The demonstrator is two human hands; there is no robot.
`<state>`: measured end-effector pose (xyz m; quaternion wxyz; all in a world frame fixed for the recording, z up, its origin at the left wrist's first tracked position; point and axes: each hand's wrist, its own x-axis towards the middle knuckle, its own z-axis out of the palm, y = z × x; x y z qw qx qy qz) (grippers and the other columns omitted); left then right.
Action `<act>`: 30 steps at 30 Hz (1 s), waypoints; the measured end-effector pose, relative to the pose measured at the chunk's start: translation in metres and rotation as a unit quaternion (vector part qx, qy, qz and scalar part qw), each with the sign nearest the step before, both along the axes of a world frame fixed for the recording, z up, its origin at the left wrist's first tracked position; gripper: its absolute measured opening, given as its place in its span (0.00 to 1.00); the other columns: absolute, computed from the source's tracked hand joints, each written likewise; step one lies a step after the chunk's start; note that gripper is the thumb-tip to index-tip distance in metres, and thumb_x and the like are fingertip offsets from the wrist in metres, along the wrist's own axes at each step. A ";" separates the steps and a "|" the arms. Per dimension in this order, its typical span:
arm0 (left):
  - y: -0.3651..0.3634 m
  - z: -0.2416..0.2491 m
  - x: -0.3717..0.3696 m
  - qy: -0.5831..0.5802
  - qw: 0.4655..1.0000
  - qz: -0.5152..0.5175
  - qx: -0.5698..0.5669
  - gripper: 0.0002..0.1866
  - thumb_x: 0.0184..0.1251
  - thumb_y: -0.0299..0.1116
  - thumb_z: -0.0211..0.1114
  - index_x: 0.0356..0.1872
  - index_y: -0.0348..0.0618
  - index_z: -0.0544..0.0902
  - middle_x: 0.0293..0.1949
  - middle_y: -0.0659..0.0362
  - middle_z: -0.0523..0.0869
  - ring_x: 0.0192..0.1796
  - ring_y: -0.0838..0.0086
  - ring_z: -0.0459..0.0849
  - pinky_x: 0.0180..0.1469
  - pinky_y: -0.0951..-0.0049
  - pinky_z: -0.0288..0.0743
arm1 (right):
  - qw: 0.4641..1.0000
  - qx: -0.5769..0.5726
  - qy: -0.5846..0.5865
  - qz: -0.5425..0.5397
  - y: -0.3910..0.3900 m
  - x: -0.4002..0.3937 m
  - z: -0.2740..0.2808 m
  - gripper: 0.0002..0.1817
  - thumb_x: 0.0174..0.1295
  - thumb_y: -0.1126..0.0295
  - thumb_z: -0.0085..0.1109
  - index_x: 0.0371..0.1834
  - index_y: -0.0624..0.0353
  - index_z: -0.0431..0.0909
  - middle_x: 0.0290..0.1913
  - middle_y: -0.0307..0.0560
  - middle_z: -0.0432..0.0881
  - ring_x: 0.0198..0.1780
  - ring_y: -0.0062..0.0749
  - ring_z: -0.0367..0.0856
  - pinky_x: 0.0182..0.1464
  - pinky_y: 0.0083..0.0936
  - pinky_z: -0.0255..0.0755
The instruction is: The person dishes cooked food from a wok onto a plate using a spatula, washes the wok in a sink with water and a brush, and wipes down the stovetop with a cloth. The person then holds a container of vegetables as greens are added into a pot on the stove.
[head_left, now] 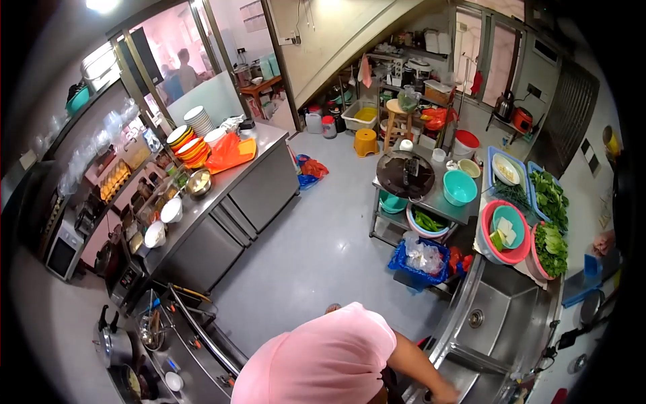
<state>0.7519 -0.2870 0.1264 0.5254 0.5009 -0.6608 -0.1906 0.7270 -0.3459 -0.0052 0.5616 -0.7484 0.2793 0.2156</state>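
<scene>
A torso in a pink shirt (316,357) bends over at the bottom edge. From its right side a bare arm reaches down to the double steel sink (457,357). My right hand (444,392) is over the nearer basin. It is small and blurred at the frame's edge, so its fingers and anything in them cannot be made out. My left hand is out of sight, behind the body or below the frame. Nearby, the farther basin shows its drain (476,318). At its far end stands a pink basin (494,236) with a teal bowl (515,221) holding pale blocks.
Leafy greens (550,249) fill containers along the right. A wok lid (406,176) and turquoise bowl (460,188) sit on a steel table, near a blue-lined bin (418,261). Stacked plates (197,121) and an orange bag (224,153) top the left counter. A pressure cooker (116,347) stands lower left.
</scene>
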 end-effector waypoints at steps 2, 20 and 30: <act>0.006 0.025 0.004 0.016 0.998 0.022 -0.059 0.14 0.69 0.36 0.58 0.48 0.42 0.84 0.37 0.45 0.87 0.40 0.52 0.85 0.42 0.54 0.77 | 1.000 -0.004 0.010 0.004 0.012 0.008 0.001 0.20 0.67 0.65 0.60 0.58 0.65 0.77 0.38 0.56 0.86 0.38 0.40 0.85 0.38 0.35 0.82; 0.646 -0.148 0.271 0.073 0.679 0.471 0.559 0.17 0.61 0.39 0.66 0.48 0.41 0.83 0.47 0.44 0.88 0.51 0.48 0.86 0.48 0.47 0.80 | 0.994 -0.058 0.089 0.026 0.142 0.138 0.028 0.21 0.69 0.61 0.63 0.60 0.62 0.79 0.36 0.55 0.88 0.36 0.39 0.87 0.39 0.31 0.80; 0.842 -0.183 0.305 0.219 0.528 0.727 0.381 0.12 0.57 0.23 0.61 0.42 0.41 0.84 0.37 0.45 0.85 0.43 0.49 0.83 0.47 0.53 0.78 | 0.972 0.107 -0.055 0.203 0.346 0.508 0.067 0.26 0.67 0.69 0.63 0.68 0.65 0.73 0.55 0.50 0.83 0.49 0.31 0.82 0.41 0.24 0.81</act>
